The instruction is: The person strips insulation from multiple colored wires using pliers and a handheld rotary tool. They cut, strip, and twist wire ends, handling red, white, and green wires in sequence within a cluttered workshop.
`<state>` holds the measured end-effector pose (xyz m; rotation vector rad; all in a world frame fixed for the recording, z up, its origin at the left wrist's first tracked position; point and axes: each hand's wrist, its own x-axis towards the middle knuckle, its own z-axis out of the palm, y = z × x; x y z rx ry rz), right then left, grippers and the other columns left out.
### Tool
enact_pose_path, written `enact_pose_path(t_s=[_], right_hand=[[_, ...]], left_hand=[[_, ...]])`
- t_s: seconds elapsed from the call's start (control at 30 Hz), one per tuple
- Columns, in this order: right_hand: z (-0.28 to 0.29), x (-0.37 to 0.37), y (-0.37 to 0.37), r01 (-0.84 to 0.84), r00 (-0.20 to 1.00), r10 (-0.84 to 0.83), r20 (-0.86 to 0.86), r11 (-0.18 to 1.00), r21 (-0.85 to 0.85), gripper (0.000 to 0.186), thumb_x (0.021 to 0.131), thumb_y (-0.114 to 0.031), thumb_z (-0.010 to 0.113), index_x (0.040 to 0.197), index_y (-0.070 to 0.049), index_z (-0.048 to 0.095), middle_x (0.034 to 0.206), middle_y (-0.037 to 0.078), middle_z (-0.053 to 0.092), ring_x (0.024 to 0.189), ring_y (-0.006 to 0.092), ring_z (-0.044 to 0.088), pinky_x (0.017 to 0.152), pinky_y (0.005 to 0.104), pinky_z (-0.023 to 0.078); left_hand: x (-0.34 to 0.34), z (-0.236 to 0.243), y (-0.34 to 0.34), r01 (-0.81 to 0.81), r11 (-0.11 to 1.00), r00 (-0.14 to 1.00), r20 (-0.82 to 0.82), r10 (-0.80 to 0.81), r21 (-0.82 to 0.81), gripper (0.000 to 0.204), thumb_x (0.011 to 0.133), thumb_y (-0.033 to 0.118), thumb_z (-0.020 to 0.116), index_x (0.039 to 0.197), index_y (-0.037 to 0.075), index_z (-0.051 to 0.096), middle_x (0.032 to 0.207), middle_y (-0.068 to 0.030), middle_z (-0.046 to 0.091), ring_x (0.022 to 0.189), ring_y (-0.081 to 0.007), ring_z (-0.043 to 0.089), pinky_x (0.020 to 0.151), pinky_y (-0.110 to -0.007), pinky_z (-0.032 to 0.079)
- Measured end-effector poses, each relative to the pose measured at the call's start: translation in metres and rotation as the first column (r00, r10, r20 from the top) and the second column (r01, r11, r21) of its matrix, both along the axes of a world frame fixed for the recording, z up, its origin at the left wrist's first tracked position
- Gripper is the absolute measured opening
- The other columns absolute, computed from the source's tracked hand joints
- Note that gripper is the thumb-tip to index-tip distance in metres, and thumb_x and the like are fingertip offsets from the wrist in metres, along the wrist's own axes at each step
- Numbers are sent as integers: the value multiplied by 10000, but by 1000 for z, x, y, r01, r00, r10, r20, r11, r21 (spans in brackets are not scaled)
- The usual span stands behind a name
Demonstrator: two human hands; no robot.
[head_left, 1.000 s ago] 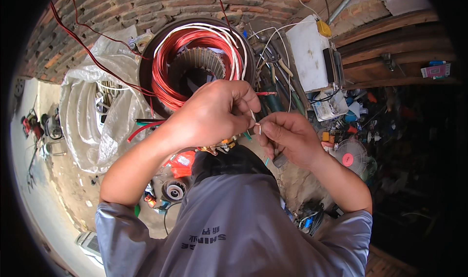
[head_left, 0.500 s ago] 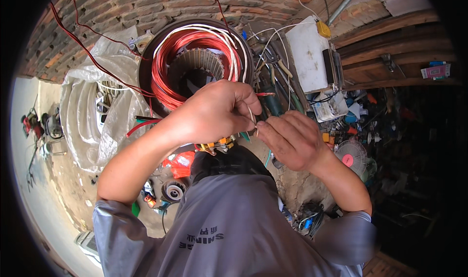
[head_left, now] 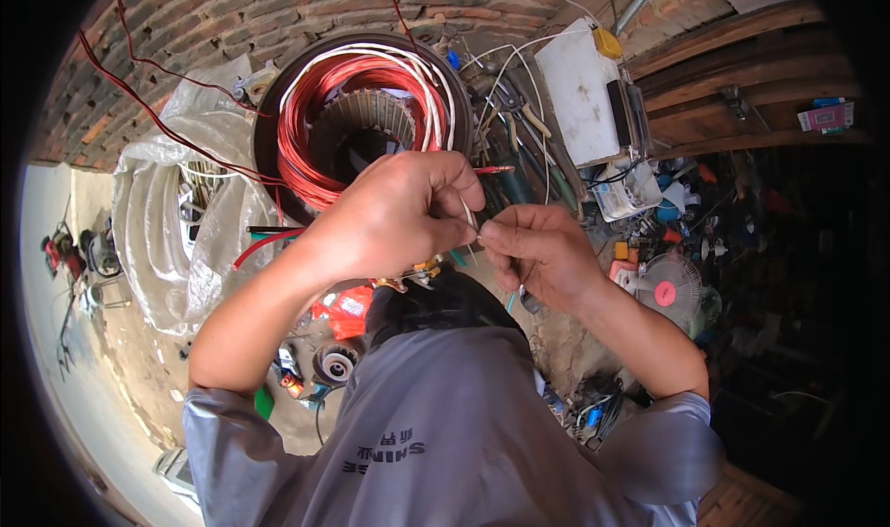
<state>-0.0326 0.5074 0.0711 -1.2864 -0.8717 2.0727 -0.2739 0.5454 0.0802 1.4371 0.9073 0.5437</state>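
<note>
A motor stator (head_left: 262, 128) with red copper windings (head_left: 295, 142) and white sleeved leads stands in front of me. My left hand (head_left: 408, 207) is closed just over its near side, pinching a thin whitish wire (head_left: 468, 214). At that wire's end, the thumb and forefinger of my right hand (head_left: 538, 253) pinch the tip. Above my left knuckles a red lead (head_left: 493, 169) with a bare copper end sticks out to the right. Under my left wrist, cut red and black leads (head_left: 264, 242) point left. My left hand hides part of the stator's near rim.
Pliers (head_left: 512, 101) and other hand tools lie right of the stator, beside a white board (head_left: 577, 91). Plastic sheeting (head_left: 153, 240) is bunched at left. A fan (head_left: 667, 291) stands at right, and a red plastic bag (head_left: 345, 312) lies below my left forearm. A brick wall (head_left: 278, 12) rises behind.
My right hand has turned and its fingers have shifted at the wire's tip, showing more of the thumb. My left hand keeps its pinch. The whole view has shifted slightly.
</note>
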Motion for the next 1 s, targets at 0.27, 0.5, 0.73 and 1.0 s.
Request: enact_pose_path(t_s=[0.27, 0.5, 0.73, 1.0], right_hand=[[8, 3, 8, -657, 743, -395, 540, -277, 701, 220, 894, -65, 763, 1093, 17, 715, 1014, 137, 676, 828, 281, 688, 718, 389, 559], [5, 2, 18, -684, 727, -415, 548, -356, 637, 241, 847, -10, 758, 1078, 40, 713, 1010, 149, 675, 789, 260, 672, 689, 394, 554], [13, -7, 4, -422, 842, 75, 534, 707, 567, 157, 955, -50, 741, 1089, 29, 720, 906, 65, 705, 754, 145, 662, 634, 317, 526], [-76, 49, 20, 83, 760, -422, 495, 818, 569, 224, 998, -147, 755, 1135, 24, 710, 900, 33, 717, 747, 136, 678, 710, 274, 561]], left_hand=[[-1, 2, 5, 17, 997, 1000, 17, -15, -81, 154, 899, -105, 731, 1014, -26, 666, 876, -40, 723, 824, -81, 670, 745, -259, 541], [-2, -6, 2, -44, 996, 989, 141, 55, -76, 156, 860, -65, 744, 1001, -43, 683, 818, -79, 732, 777, -120, 689, 720, -313, 559], [2, 4, -6, -56, 998, 998, -10, 56, -36, 155, 919, -116, 722, 1026, -19, 667, 915, -41, 735, 877, -89, 686, 792, -262, 558], [-1, -5, -7, -67, 986, 998, 24, 64, 152, 169, 943, -8, 739, 1110, -25, 716, 975, -121, 774, 915, -184, 747, 815, -344, 581]])
